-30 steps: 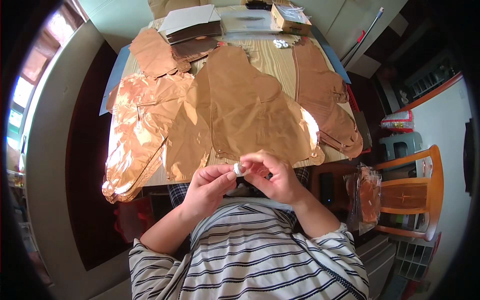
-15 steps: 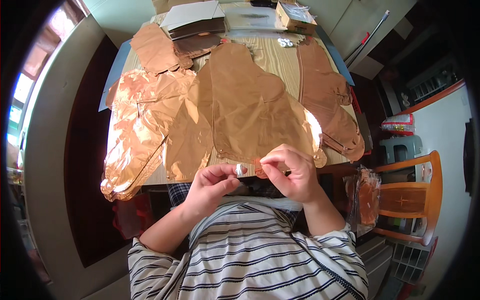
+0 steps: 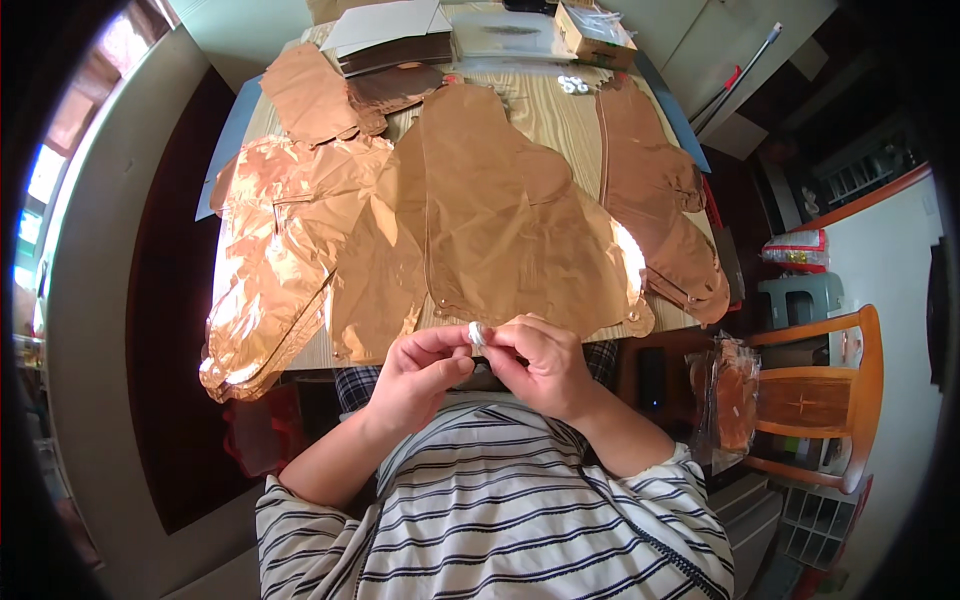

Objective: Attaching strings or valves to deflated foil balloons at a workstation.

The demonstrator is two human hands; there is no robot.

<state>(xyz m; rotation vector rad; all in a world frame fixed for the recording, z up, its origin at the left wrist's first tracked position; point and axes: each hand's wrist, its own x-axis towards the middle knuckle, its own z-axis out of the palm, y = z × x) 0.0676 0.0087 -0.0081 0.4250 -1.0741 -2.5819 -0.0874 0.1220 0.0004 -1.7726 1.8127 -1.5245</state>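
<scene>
A small white ring-shaped roll [image 3: 477, 334] sits at the fingertips of my left hand [image 3: 425, 368], whose fingers are curled in round it. From the other side, the pinched thumb and forefinger of my right hand [image 3: 545, 365] meet the roll's edge. Both hands are in front of me, just off the table's near edge. Right behind them lies a large copper-coloured foil sheet [image 3: 500, 210], cut with curved edges. A crinkled, shinier stack of foil [image 3: 280, 250] is to its left, and another stack of cut foil [image 3: 650, 170] to its right.
Several white rings [image 3: 573, 85] lie near the table's far right, by a cardboard box [image 3: 595, 35]. White and dark sheets [image 3: 390, 40] are piled at the back. A wooden chair [image 3: 815, 400] stands at the right, with bagged copper foil [image 3: 738, 395] on it.
My right hand has moved left to the white roll, its fingers now touching it. An orange-brown bit near those fingers no longer shows. The left hand has hardly moved.
</scene>
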